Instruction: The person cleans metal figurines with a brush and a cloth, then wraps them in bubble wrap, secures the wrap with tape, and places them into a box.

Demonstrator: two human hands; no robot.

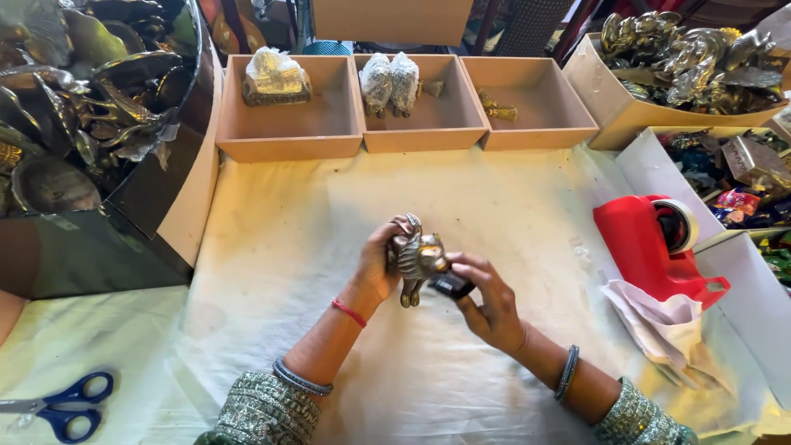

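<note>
Far left: dark bin (156,222) heaped with tarnished metal pieces; blue-handled scissors (70,406) lying flat on the white cloth (288,247) near the bottom-left corner

Back row: three shallow tan trays (288,144), first holding one wrapped bundle (276,76), second holding two wrapped bundles (390,82), third holding only a small brass piece (498,108)

Centre: left hand (381,262) clamped on a small brass figurine (416,259), fingers curled tight round its back, figurine held above the cloth, not resting on it; red thread and bangle on that wrist

Right hand (490,301) just beside, fingers pinched together on a small black object (451,286) pressed against the figurine's lower side; what the object is, too small to tell

Judged step: working the black piece at the figurine's base, mid-handling, nothing wrapped yet

Next move likely calls for a steady left grip and a fine, careful pinch on the right

Right: red tape dispenser (651,247) standing on the cloth, crumpled white paper (659,321) touching its base; cardboard boxes (626,115) of more metal figures beyond
</note>
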